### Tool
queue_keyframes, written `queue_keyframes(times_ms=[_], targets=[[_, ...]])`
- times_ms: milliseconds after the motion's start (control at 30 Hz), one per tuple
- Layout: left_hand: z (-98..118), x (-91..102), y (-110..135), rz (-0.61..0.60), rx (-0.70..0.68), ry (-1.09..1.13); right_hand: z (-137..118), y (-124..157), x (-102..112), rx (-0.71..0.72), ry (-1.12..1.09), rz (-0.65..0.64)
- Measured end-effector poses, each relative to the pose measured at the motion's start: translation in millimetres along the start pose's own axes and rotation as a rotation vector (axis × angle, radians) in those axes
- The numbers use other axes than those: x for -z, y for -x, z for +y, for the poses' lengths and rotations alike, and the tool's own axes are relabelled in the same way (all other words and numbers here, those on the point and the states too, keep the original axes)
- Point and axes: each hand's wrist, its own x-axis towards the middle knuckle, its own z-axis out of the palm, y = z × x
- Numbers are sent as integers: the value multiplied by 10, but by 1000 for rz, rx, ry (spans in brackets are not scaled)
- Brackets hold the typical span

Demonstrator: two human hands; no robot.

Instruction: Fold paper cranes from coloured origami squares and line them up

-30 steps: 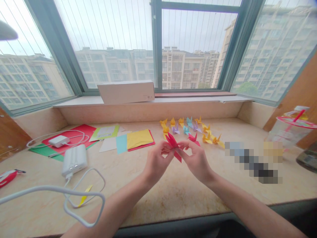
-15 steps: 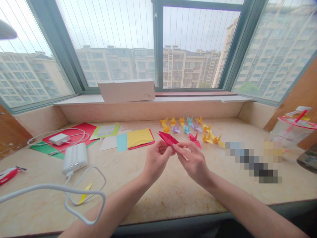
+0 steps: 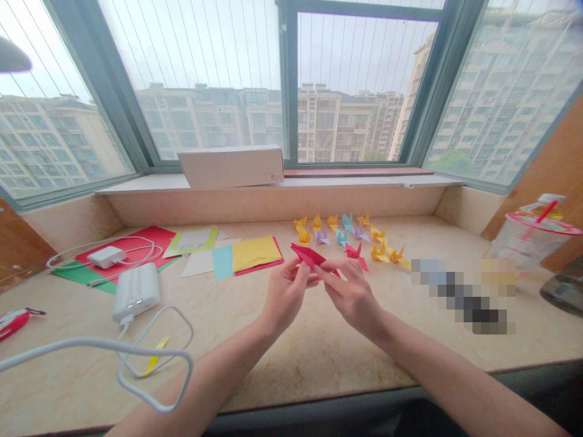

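Note:
Both my hands hold a folded red paper piece (image 3: pixel 307 254) above the marble counter (image 3: pixel 319 340). My left hand (image 3: pixel 285 294) pinches its left part from below. My right hand (image 3: pixel 348 291) pinches its right end with thumb and forefinger. Just behind them stands a finished red paper crane (image 3: pixel 356 253), at the front of a group of several small paper cranes (image 3: pixel 346 233) in yellow, orange, blue and purple.
Sheets of coloured paper (image 3: pixel 252 254) lie to the left of the hands. Further left are a white power bank (image 3: pixel 136 291) with a looping cable (image 3: pixel 136 358) and a charger (image 3: pixel 104 257). A white box (image 3: pixel 232 167) rests on the sill. A plastic cup (image 3: pixel 531 240) stands at right.
The red paper piece has been turned from hanging downward to lying flatter, pointing up and left. Both hands have stayed close together in the same place.

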Motion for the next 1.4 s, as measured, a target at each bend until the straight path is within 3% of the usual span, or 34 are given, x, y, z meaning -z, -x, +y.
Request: queue_keyframes(times_ms=[167, 333, 533, 833, 1000, 1200, 1400], targets=[[-9, 10, 15, -72, 1, -16, 17, -12, 18, 11, 34, -5], [-39, 26, -32, 20, 27, 0, 14, -44, 29, 45, 9, -36], [-25, 34, -55, 68, 68, 63, 24, -41, 28, -46, 75, 29], [-92, 53, -67, 47, 62, 79, 4, -51, 86, 92, 177, -64], [-120, 67, -103, 14, -57, 23, -36, -62, 81, 74, 135, -32], [-109, 84, -111, -100, -256, -109, -3, -61, 43, -140, -73, 139], [-97, 101, -96, -208, -365, -201, 25, -87, 30, -221, -258, 113]])
